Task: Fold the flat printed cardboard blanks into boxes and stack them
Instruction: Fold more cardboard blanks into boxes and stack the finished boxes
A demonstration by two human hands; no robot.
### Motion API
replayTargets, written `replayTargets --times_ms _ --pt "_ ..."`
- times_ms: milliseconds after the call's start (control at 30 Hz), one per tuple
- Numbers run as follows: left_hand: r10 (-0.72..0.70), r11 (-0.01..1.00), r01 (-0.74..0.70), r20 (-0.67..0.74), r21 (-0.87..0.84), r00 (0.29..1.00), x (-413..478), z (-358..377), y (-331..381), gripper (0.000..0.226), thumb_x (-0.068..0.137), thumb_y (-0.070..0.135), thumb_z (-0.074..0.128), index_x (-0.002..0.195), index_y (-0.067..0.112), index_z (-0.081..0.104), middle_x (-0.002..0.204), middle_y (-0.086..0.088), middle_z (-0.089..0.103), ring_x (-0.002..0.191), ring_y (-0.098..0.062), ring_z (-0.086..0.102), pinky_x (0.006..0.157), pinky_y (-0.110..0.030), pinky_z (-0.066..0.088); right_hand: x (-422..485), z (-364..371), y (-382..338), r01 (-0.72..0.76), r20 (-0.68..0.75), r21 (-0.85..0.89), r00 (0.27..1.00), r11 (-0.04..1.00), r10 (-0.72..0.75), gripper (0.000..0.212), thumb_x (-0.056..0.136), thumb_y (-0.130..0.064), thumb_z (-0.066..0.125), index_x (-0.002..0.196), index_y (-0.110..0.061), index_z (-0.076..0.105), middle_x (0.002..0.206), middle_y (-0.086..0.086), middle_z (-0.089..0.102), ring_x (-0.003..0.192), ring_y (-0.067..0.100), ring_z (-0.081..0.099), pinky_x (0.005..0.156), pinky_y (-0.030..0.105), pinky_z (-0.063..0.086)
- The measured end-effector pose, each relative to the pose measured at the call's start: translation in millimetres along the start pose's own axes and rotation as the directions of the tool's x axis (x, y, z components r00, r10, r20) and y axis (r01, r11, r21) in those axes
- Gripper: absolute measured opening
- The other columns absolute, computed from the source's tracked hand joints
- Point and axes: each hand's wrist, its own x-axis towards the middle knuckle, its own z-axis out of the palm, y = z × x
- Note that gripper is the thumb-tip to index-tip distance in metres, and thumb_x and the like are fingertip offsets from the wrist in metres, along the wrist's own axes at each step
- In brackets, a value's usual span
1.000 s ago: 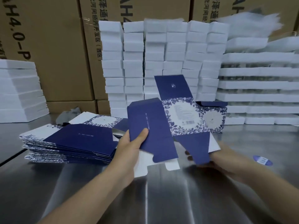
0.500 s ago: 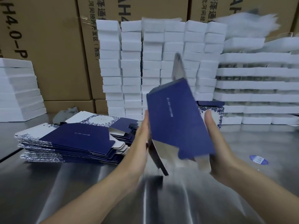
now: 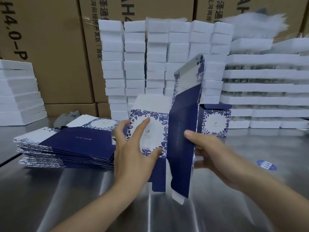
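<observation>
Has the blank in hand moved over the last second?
Yes. The blank has swung upright and risen: its top flap now reaches higher up the foam stack behind, and the left hand lies flat on its floral panel.

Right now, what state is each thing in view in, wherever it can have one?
Cardboard blank: part-opened, held upright, end flaps unfolded.
Left hand: fingers straight, pressing flat on the blank.
Right hand: grips the blank, thumb in front.
Stack of flat blanks: unfolded, piled on the table.
Finished box: folded, standing on the table.
</observation>
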Motion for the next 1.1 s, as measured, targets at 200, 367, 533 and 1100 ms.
replayTargets --times_ms 200,367,533,1100 --pt "-0.256 0.809 0.296 0.148 -0.508 0.955 20 -7 -8 0.071 0.093 0.033 0.081 0.152 0.046 0.045 0.115 0.023 0.075 0.107 0.012 0.067 0.092 -0.029 0.061 9 -33 3 -0.029 -0.223 -0.036 0.975 0.999 0.020 0.034 0.102 -0.042 0.063 0.110 -0.014 0.082 0.109 0.007 0.082 0.098 0.025 0.080 0.077 0.037 0.065" --pt "-0.314 0.593 0.554 0.466 -0.584 0.827 30 -13 -17 0.019 0.098 0.030 0.073 0.108 0.016 0.083 0.110 -0.009 0.081 0.098 -0.027 0.080 0.071 -0.032 0.063 10 -60 9 -0.098 -0.101 0.149 0.988 0.984 0.114 0.031 0.096 -0.042 0.068 0.108 -0.017 0.083 0.120 0.014 0.078 0.099 0.030 0.080 0.071 0.037 0.064" --pt "-0.287 0.580 0.540 0.468 -0.610 0.836 32 -11 -23 0.013 0.099 0.018 0.072 0.103 0.014 0.084 0.107 -0.014 0.081 0.096 -0.029 0.080 0.070 -0.033 0.064 13 -64 18 -0.180 -0.033 0.251 0.980 0.951 0.194 0.032 0.093 -0.038 0.071 0.111 -0.014 0.083 0.122 0.015 0.078 0.098 0.030 0.080 0.071 0.040 0.065" --pt "-0.221 0.373 0.627 0.591 -0.684 0.776 37 -34 3 0.040 0.088 0.039 0.078 0.120 0.014 0.079 0.119 -0.013 0.079 0.101 -0.030 0.079 0.071 -0.042 0.065 7 -46 6 0.002 0.047 0.373 0.999 0.928 -0.020 0.062 0.060 -0.036 0.102 0.114 -0.014 0.082 0.119 0.013 0.078 0.094 0.027 0.080 0.076 0.039 0.065"
